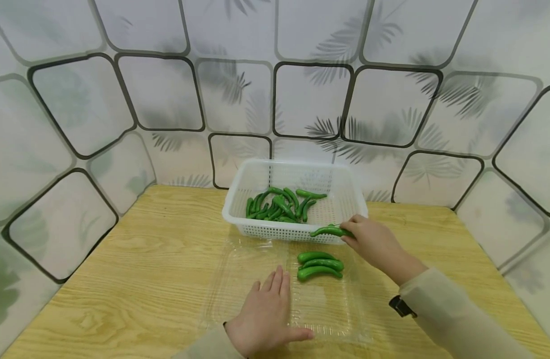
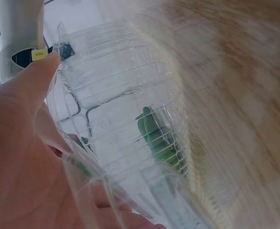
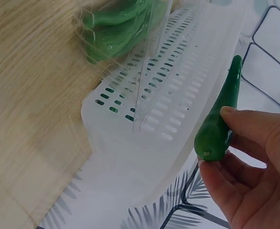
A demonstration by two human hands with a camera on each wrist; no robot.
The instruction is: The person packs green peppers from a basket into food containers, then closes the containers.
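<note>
In the head view my right hand [image 1: 377, 243] pinches a green chili pepper [image 1: 325, 231] near the front rim of the white basket [image 1: 360, 209]. The right wrist view shows that pepper [image 3: 219, 124] between thumb and fingers, its thick end toward the palm side. My left hand [image 1: 265, 310] rests on the middle ridge of an opened clear plastic box [image 1: 322, 306], fingers straight and thumb spread to the right. Three green peppers [image 1: 319, 271] lie side by side in the box's right half. Through the clear wall, the left wrist view shows green peppers [image 2: 160, 143].
Several more green peppers [image 1: 275, 207] are heaped mostly in the left of the basket, which stands at the back by the patterned wall [image 1: 239, 99]. The clear box lies in front of it on the wooden table [image 1: 136, 264].
</note>
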